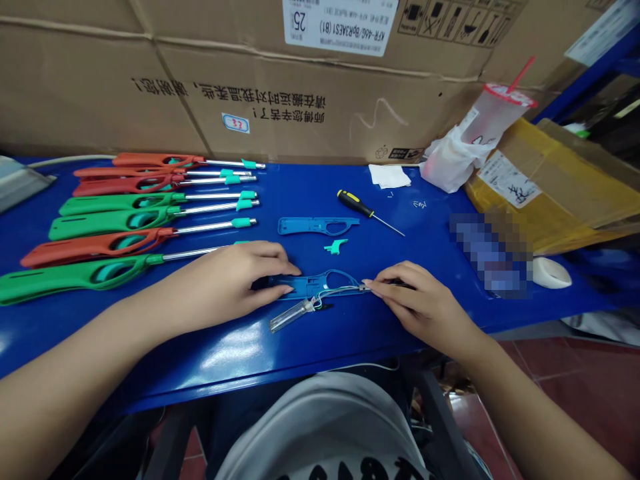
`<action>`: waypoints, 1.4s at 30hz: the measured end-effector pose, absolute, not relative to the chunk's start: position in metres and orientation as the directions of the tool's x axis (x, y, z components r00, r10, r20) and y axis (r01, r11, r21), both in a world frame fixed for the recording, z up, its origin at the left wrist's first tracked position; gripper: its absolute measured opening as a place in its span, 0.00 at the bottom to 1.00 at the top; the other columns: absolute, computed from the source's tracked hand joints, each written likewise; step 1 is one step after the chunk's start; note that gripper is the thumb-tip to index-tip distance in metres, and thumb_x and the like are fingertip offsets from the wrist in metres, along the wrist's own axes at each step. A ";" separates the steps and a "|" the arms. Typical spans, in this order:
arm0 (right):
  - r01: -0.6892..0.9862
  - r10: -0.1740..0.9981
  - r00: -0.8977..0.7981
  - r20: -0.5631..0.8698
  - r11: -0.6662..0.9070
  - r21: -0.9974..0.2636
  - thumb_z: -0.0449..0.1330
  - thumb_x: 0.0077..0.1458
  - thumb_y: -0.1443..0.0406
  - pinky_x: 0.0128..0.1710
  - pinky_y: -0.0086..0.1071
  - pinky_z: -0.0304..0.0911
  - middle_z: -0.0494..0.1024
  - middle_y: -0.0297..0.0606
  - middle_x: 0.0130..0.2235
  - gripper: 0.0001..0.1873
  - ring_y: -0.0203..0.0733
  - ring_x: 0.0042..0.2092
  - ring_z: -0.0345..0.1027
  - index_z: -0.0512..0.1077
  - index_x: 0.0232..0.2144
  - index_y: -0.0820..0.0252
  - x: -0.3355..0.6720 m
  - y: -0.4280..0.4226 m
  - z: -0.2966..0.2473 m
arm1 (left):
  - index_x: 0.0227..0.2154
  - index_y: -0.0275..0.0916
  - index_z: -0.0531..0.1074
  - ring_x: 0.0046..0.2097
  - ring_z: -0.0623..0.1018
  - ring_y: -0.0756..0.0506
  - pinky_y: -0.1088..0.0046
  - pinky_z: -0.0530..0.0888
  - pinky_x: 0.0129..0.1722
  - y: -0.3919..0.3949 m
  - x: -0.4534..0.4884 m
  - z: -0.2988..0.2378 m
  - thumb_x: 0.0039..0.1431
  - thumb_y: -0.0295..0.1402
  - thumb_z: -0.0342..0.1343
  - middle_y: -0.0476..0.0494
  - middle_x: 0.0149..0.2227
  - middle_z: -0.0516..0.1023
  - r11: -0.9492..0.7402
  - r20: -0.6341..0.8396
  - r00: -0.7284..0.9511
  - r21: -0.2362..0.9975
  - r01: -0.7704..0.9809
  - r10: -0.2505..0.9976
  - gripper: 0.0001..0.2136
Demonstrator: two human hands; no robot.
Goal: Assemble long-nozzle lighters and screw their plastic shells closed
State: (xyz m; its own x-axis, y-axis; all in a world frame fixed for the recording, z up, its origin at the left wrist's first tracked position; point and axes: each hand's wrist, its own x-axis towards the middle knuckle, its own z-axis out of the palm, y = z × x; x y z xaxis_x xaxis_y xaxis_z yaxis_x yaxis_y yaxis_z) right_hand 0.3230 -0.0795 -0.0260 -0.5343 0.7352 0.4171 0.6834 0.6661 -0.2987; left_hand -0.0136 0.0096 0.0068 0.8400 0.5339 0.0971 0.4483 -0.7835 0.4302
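Note:
A blue lighter shell half lies open on the blue table near its front edge, with wires and a clear tube trailing from it. My left hand presses down on the shell's left end, fingers curled. My right hand pinches the shell's right tip where a thin metal part sticks out. Just behind lie the other blue shell half and a small teal trigger piece.
Several assembled long lighters, green and red-orange, lie in a row at left. A yellow-handled screwdriver lies behind the parts. Cardboard boxes wall the back; a drink cup, tissue and tape roll sit right.

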 end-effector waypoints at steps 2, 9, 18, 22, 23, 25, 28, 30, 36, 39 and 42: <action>0.696 0.744 -0.541 0.393 0.658 -0.288 0.58 0.67 0.76 0.45 0.40 0.71 0.79 0.44 0.45 0.18 0.43 0.45 0.72 0.76 0.54 0.57 0.324 -0.080 -0.025 | 0.52 0.43 0.81 0.43 0.83 0.44 0.69 0.77 0.44 0.009 -0.012 0.006 0.75 0.39 0.51 0.43 0.46 0.81 -0.784 0.101 0.843 0.439 0.439 0.529 0.15; 0.693 0.739 -0.591 0.323 0.670 -0.266 0.55 0.67 0.77 0.48 0.40 0.69 0.78 0.45 0.47 0.22 0.44 0.47 0.69 0.75 0.58 0.59 0.329 -0.083 -0.023 | 0.51 0.46 0.82 0.39 0.82 0.48 0.74 0.74 0.39 0.009 -0.009 0.005 0.75 0.36 0.50 0.46 0.43 0.79 -0.757 0.098 0.829 0.476 0.447 0.551 0.15; 0.746 0.714 -0.638 0.287 0.666 0.003 0.56 0.65 0.77 0.38 0.41 0.59 0.82 0.40 0.42 0.19 0.46 0.42 0.68 0.77 0.54 0.64 0.318 -0.085 -0.010 | 0.50 0.48 0.83 0.34 0.78 0.50 0.76 0.69 0.32 0.009 -0.008 0.002 0.73 0.33 0.52 0.48 0.36 0.76 -0.759 0.106 0.822 0.463 0.457 0.559 0.14; 0.772 0.734 -0.601 0.318 0.635 -0.007 0.56 0.66 0.76 0.37 0.41 0.58 0.83 0.40 0.41 0.19 0.46 0.40 0.68 0.78 0.53 0.61 0.317 -0.082 -0.015 | 0.51 0.43 0.81 0.43 0.79 0.44 0.69 0.74 0.42 0.005 -0.003 0.005 0.74 0.35 0.50 0.43 0.42 0.79 -0.799 0.196 0.802 0.374 0.471 0.565 0.15; 0.783 0.747 -0.577 0.332 0.621 -0.036 0.56 0.67 0.75 0.38 0.41 0.59 0.83 0.40 0.42 0.18 0.45 0.41 0.68 0.79 0.53 0.58 0.317 -0.082 -0.017 | 0.49 0.42 0.81 0.45 0.78 0.43 0.66 0.74 0.45 0.003 -0.002 0.007 0.74 0.36 0.50 0.42 0.44 0.79 -0.806 0.217 0.797 0.358 0.472 0.563 0.14; 0.798 0.774 -0.524 0.355 0.592 -0.114 0.57 0.70 0.71 0.40 0.41 0.61 0.84 0.39 0.45 0.15 0.44 0.43 0.70 0.79 0.52 0.54 0.317 -0.081 -0.021 | 0.45 0.40 0.80 0.44 0.78 0.42 0.65 0.73 0.44 -0.002 0.001 0.010 0.74 0.40 0.52 0.42 0.43 0.79 -0.811 0.225 0.799 0.353 0.466 0.557 0.13; 0.801 0.802 -0.466 0.374 0.562 -0.206 0.59 0.70 0.68 0.47 0.44 0.63 0.83 0.40 0.48 0.13 0.45 0.47 0.73 0.78 0.52 0.52 0.314 -0.081 -0.024 | 0.39 0.40 0.78 0.39 0.77 0.43 0.66 0.71 0.39 -0.008 0.003 0.012 0.69 0.45 0.60 0.46 0.38 0.78 -0.829 0.202 0.824 0.331 0.451 0.529 0.13; 0.805 0.815 -0.435 0.382 0.542 -0.240 0.60 0.69 0.67 0.51 0.47 0.63 0.82 0.43 0.51 0.14 0.47 0.50 0.73 0.76 0.55 0.54 0.309 -0.080 -0.021 | 0.37 0.40 0.77 0.37 0.76 0.44 0.66 0.70 0.38 -0.011 0.004 0.011 0.67 0.44 0.63 0.47 0.36 0.77 -0.849 0.189 0.843 0.293 0.440 0.503 0.12; 0.724 0.832 -0.480 0.279 0.555 -0.410 0.58 0.69 0.66 0.52 0.46 0.63 0.80 0.43 0.51 0.14 0.47 0.53 0.72 0.77 0.54 0.54 0.278 -0.069 -0.002 | 0.36 0.40 0.77 0.34 0.76 0.45 0.66 0.69 0.36 -0.017 0.002 0.009 0.68 0.37 0.60 0.49 0.33 0.78 -0.883 0.229 0.857 0.220 0.416 0.461 0.07; 0.662 0.801 -0.576 0.161 0.573 -0.484 0.56 0.70 0.67 0.53 0.45 0.63 0.80 0.41 0.50 0.13 0.45 0.52 0.73 0.78 0.51 0.54 0.266 -0.052 0.008 | 0.37 0.39 0.77 0.35 0.78 0.45 0.66 0.70 0.36 -0.019 0.001 0.010 0.71 0.37 0.58 0.48 0.34 0.80 -0.897 0.311 0.842 0.159 0.412 0.441 0.09; 0.606 0.753 -0.651 0.096 0.592 -0.532 0.59 0.67 0.69 0.56 0.44 0.65 0.81 0.39 0.47 0.10 0.45 0.51 0.74 0.79 0.45 0.55 0.262 -0.029 0.020 | 0.41 0.39 0.77 0.36 0.79 0.46 0.67 0.71 0.35 -0.021 0.001 0.012 0.73 0.36 0.55 0.47 0.36 0.82 -0.901 0.368 0.825 0.113 0.418 0.429 0.08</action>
State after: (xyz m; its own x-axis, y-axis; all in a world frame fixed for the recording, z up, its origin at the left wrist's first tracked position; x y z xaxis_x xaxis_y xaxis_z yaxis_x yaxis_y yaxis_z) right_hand 0.2617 -0.0286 0.0196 -0.6515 0.7526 0.0956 0.6059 0.5919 -0.5316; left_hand 0.0015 -0.0207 0.0115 0.8253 0.4286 0.3676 0.4180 -0.9015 0.1127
